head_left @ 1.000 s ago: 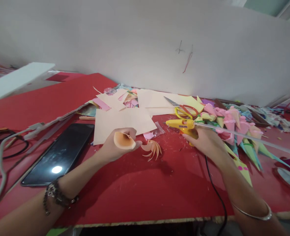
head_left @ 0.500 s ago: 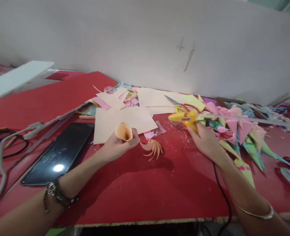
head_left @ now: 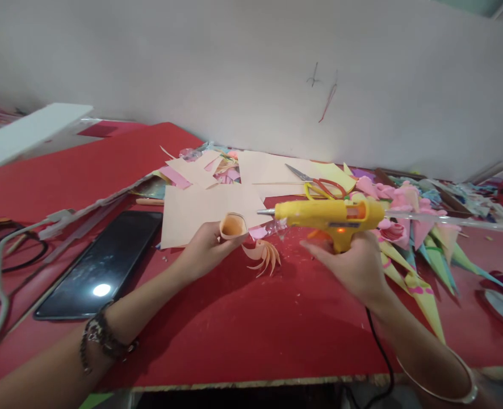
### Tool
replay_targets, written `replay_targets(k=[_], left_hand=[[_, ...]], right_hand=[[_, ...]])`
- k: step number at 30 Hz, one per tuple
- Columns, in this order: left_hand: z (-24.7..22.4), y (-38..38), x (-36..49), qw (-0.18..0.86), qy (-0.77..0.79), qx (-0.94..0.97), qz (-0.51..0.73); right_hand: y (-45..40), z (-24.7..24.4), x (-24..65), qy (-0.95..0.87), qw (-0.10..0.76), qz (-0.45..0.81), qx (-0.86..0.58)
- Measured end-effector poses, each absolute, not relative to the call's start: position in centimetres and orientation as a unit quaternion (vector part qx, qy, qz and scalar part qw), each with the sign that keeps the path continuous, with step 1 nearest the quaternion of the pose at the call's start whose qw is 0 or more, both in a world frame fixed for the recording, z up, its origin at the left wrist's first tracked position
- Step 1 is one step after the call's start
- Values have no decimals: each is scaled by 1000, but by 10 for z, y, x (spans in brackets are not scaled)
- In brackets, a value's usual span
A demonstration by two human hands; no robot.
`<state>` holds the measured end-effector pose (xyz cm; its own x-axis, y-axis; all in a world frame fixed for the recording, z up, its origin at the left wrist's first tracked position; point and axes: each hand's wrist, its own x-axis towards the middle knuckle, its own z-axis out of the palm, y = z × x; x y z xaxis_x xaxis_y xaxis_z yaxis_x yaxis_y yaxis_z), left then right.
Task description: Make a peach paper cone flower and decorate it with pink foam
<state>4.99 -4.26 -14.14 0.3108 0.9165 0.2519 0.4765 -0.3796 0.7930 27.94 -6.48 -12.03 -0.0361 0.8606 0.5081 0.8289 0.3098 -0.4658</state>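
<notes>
Head view: left hand (head_left: 206, 250) grips rolled paper cone (head_left: 233, 226); yellow plastic glue gun (head_left: 330, 215) nearby.

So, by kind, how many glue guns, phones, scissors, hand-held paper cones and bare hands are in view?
Glue gun: 1
Phone: 1
Scissors: 1 pair
Held paper cone: 1
Hands, left hand and right hand: 2
Total: 6

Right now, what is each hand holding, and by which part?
Left hand: the paper cone, around its outside, just below the open rim. Right hand: the yellow glue gun, by its handle.
</notes>
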Motion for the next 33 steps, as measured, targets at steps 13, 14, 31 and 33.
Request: replay_targets(k=[13,14,31,33], left_hand=[[-142,-46,54,240,450,787,346],[-142,-47,54,240,449,788,347],[-142,-49,57,235,456,787,344],[-142,-49,57,237,463,783,341]], right_hand=[[-71,-130,265,-752,390,-20,-530],[-71,-130,265,-756,388,-23,-527],[-67,-131,268,-780,306,-12,-546],[-67,-131,268,-783,303,-19,-543]])
